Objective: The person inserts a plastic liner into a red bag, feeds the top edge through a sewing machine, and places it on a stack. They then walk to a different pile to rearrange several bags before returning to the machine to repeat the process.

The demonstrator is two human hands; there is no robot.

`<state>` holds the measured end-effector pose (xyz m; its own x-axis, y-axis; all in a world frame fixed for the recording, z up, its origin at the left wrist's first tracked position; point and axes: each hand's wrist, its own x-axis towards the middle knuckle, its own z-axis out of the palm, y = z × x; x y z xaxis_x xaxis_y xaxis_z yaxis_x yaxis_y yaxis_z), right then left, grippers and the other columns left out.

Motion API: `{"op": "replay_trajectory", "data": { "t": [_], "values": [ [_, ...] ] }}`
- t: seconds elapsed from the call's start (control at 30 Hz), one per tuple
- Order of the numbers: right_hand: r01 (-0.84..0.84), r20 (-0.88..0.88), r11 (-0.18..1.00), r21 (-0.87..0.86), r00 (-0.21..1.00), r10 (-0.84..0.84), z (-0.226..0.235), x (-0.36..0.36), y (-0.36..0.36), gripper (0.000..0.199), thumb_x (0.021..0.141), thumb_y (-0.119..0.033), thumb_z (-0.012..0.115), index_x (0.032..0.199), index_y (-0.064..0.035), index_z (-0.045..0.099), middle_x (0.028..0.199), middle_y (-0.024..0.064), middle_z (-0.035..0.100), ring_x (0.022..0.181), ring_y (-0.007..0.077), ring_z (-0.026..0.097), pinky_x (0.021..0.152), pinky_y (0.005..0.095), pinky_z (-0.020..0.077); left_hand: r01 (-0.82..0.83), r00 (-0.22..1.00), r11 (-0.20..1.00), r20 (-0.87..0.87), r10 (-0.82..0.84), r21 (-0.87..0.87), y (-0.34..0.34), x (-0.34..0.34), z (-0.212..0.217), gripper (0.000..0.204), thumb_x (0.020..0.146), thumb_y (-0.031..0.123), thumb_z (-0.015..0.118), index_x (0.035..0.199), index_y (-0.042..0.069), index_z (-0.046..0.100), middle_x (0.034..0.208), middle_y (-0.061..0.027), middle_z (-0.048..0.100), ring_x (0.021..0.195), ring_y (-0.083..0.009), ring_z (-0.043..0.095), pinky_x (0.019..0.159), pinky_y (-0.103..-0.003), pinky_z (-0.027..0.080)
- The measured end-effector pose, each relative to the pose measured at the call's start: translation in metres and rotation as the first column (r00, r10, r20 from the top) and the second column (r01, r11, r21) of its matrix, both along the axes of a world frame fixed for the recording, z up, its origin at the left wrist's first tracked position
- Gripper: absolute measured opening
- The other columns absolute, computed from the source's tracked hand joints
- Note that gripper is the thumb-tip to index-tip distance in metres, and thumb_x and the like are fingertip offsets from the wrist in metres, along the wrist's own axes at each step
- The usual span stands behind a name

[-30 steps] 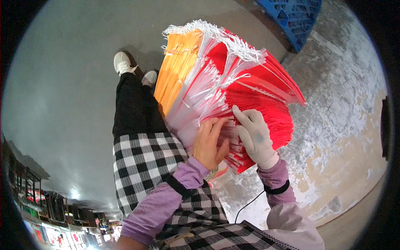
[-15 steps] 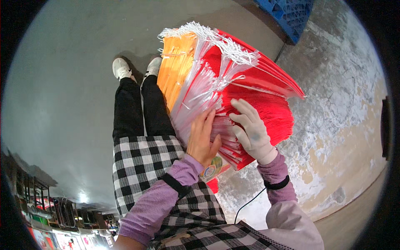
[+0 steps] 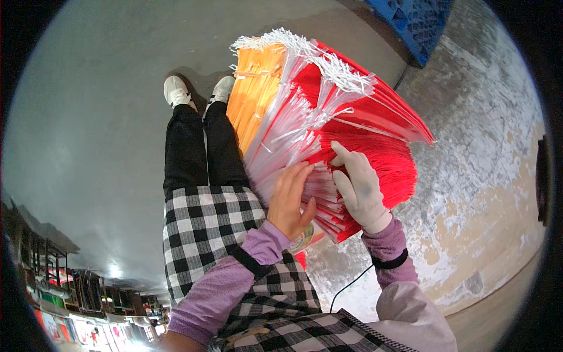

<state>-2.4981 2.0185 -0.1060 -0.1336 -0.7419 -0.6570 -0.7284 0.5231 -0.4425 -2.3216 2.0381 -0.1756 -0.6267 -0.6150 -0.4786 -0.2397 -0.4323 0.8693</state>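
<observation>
Grey floor (image 3: 105, 117) fills the left side; the pile (image 3: 319, 126) lies just right of the person's legs (image 3: 185, 144). To handle its edges well, a light touch seems best: part few layers at a time, and keep the neighbours square (thin sheets like these look prone to slip). The red part (image 3: 381, 155) is broadest, densely layered and fanned; the clear part (image 3: 287, 132) is glossy and crumpled; the orange part (image 3: 253, 94) looks neater. The bare left hand (image 3: 290, 199) is half spread over the clear edges, thumb apart; the gloved right hand (image 3: 362, 190) has a gap between index finger and thumb, over the red edges. Whether either presses on a sheet, I cannot tell. White strings (image 3: 346, 76) fringe the far end.
</observation>
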Motion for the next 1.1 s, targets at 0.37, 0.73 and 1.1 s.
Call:
{"op": "replay_trajectory", "data": {
  "t": [0.37,0.73,1.1],
  "values": [
    [-0.134,-0.054,0.989,0.058,0.989,0.138,0.004,0.005,-0.004,0.043,0.083,-0.007,0.056,0.124,0.0019,0.056,0.1,0.0166,0.056,0.093,0.0307,0.054,0.084,0.037,0.0443,-0.056,0.998,0.998,-0.001,0.056,0.018,0.0,-0.001,-0.008,0.056,0.072,0.003,0.062,0.126,0.001,0.046,0.122,-0.0206,0.051,0.114,-0.039,0.047,0.1,-0.043,0.038],
    [-0.144,-0.028,0.988,0.061,0.989,0.146,0.003,-0.005,-0.004,0.023,0.082,-0.008,0.061,0.104,-0.002,0.057,0.121,0.0188,0.055,0.12,0.0379,0.048,0.101,0.0424,0.0397,-0.068,0.994,0.998,0.089,0.066,0.018,0.004,-0.014,-0.009,0.063,0.075,0.006,0.064,0.135,0.001,0.046,0.114,-0.0208,0.05,0.105,-0.0367,0.048,0.092,-0.042,0.041],
    [-0.129,0.067,0.987,0.096,0.99,0.123,0.002,-0.01,-0.004,0.026,0.08,-0.007,0.06,0.105,-0.0002,0.055,0.127,0.0216,0.054,0.126,0.0408,0.045,0.105,0.0446,0.0371,-0.032,0.999,0.999,0.009,0.032,0.038,0.002,-0.007,-0.006,0.064,0.074,0.005,0.063,0.135,0.001,0.047,0.116,-0.0201,0.049,0.103,-0.0356,0.047,0.09,-0.042,0.041]
  ]
}}
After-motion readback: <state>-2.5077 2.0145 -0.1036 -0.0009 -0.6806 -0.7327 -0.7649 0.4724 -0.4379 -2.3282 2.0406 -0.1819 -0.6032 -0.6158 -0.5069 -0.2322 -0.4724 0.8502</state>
